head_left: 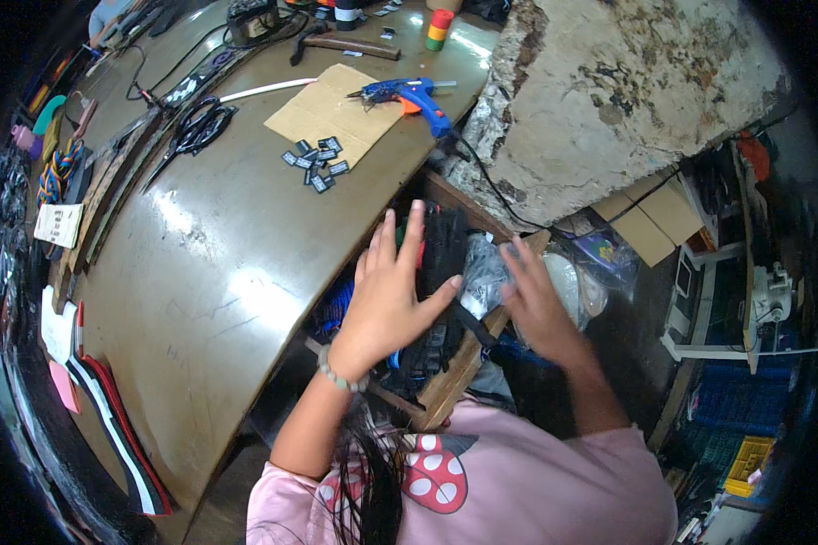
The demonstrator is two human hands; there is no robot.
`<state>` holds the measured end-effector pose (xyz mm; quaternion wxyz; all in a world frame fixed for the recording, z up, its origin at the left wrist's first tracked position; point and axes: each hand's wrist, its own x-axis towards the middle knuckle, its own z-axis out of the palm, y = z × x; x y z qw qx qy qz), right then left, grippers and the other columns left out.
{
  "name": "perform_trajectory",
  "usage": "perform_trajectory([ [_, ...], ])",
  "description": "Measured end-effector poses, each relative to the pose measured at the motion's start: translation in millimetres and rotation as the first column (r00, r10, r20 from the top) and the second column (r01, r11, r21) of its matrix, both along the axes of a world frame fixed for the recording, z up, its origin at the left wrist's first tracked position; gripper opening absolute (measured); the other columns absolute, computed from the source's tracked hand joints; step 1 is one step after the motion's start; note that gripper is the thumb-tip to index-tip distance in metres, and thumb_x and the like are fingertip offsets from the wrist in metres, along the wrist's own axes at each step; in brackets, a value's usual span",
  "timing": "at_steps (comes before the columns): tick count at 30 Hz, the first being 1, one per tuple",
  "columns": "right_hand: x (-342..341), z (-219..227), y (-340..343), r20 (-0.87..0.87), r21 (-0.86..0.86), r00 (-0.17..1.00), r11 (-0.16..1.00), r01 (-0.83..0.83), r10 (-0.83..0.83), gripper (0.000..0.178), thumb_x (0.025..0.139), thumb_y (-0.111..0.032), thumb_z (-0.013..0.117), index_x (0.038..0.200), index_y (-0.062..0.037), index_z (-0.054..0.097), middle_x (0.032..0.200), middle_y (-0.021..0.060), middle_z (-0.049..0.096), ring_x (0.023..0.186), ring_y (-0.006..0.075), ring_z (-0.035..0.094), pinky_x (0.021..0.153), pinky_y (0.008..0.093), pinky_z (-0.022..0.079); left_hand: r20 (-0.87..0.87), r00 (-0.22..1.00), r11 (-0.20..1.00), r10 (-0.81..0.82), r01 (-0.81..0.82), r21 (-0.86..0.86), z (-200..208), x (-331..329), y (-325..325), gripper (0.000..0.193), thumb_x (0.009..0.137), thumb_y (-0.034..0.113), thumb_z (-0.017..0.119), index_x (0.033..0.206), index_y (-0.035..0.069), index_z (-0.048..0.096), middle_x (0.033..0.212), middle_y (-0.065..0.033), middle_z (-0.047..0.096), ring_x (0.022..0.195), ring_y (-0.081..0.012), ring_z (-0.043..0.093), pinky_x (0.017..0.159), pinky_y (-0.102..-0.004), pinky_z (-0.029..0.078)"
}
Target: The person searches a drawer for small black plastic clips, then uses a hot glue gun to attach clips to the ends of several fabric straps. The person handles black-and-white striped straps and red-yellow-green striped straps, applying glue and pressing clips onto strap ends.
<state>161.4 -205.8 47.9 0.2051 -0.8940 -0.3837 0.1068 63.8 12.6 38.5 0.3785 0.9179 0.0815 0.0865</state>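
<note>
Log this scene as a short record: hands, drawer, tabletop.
Left hand: open, fingers spread, above the drawer
Right hand: blurred but open, near crumpled clear plastic
Drawer contents: black bundle, the clear plastic
Cardboard: on the table, blue glue gun across its right edge
Black tags: clustered at the cardboard's lower edge
Scissors: black, left of the cardboard

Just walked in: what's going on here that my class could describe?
A person has the left hand and right hand spread over a wooden drawer holding black, strap-like material. Neither seems to grip anything; contact is unclear. On the table, a blue glue gun lies partly on cardboard, near black labels.
</note>
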Motion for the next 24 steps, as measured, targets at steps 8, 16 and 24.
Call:
perform_trajectory([
  [8, -10, -59, 64, 0.142, -0.357, 0.988, 0.934, -0.006, 0.061, 0.061, 0.099, -0.031, 0.037, 0.147, 0.007, 0.032, 0.153, 0.0287, 0.031, 0.144, 0.0415, 0.028, 0.117, 0.0607, 0.009, -0.098, 0.995, 0.888, 0.003, 0.042, 0.458, -41, 26, -13, 0.06, 0.093, 0.043, 0.052, 0.149, 0.028, 0.039, 0.16, -0.0091, 0.026, 0.144, -0.0392, 0.028, 0.102, -0.0608, 0.039],
  [16, -9, -49, -19, 0.038, 0.404, 0.998, 0.914, 0.022, -0.04, 0.041, 0.098, -0.016, 0.052, 0.136, 0.0002, 0.05, 0.146, 0.0238, 0.042, 0.13, 0.0381, 0.046, 0.11, 0.0452, 0.034, -0.026, 0.998, 0.869, -0.059, 0.064, 0.49, -37, 5, -11, 0.057, 0.095, 0.045, 0.053, 0.148, 0.026, 0.043, 0.16, -0.0115, 0.025, 0.146, -0.0398, 0.02, 0.107, -0.0644, 0.029],
  [24, -123, -168, -39, -0.659, 0.266, 0.662, 0.713, 0.649, -0.357, 0.046, 0.107, -0.027, 0.033, 0.142, 0.0014, 0.043, 0.148, 0.0211, 0.042, 0.135, 0.0332, 0.041, 0.114, 0.0403, 0.029, -0.202, 0.974, 0.934, -0.103, 0.165, 0.317, -10, -81, -34, 0.059, 0.092, 0.046, 0.058, 0.145, 0.022, 0.048, 0.16, -0.0184, 0.023, 0.148, -0.0458, 0.011, 0.115, -0.0641, 0.006],
])
